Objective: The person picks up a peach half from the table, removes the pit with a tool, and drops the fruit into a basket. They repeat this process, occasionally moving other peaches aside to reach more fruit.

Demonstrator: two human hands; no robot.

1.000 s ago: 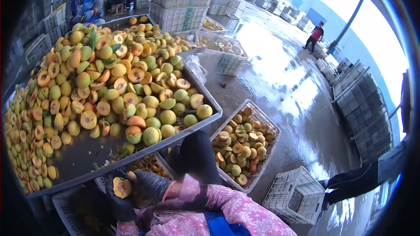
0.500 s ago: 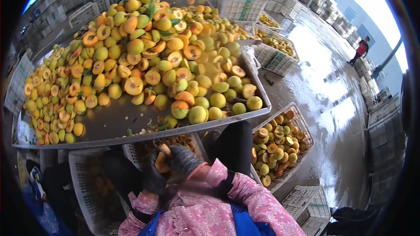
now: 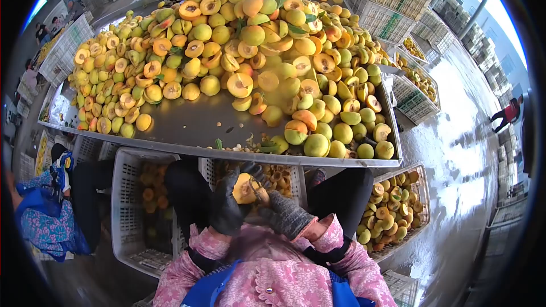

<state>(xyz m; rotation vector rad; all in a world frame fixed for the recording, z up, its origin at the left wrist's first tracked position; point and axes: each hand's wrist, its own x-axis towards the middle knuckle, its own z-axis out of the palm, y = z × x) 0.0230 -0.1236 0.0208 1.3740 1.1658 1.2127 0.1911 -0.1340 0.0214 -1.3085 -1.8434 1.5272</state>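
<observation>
My left hand (image 3: 226, 207), in a dark glove, is closed around a cut yellow fruit half (image 3: 245, 188) with its flesh facing up. My right hand (image 3: 289, 214), in a grey knitted glove, has its fingers closed at the fruit's right side, on a small brownish piece or tool (image 3: 261, 194) too unclear to name. Both hands are above my lap, in front of the metal table (image 3: 273, 158). A large heap of yellow-green fruit (image 3: 244, 40), many halved, covers much of that table. Beneath the hands, a crate (image 3: 300, 187) holds cut fruit pieces.
A crate (image 3: 128, 216) with some fruit stands left of my legs; another full of fruit (image 3: 422, 193) stands at the right. A co-worker (image 3: 48, 222) sits at far left. Stacked crates (image 3: 387, 0) rise behind. A person in red (image 3: 508, 115) is at far right on wet floor.
The view has swung left and down, so the table and heap appear further right. The co-worker at left has come into fuller view. The fruit half stays in my left hand, its cut face now clearer.
</observation>
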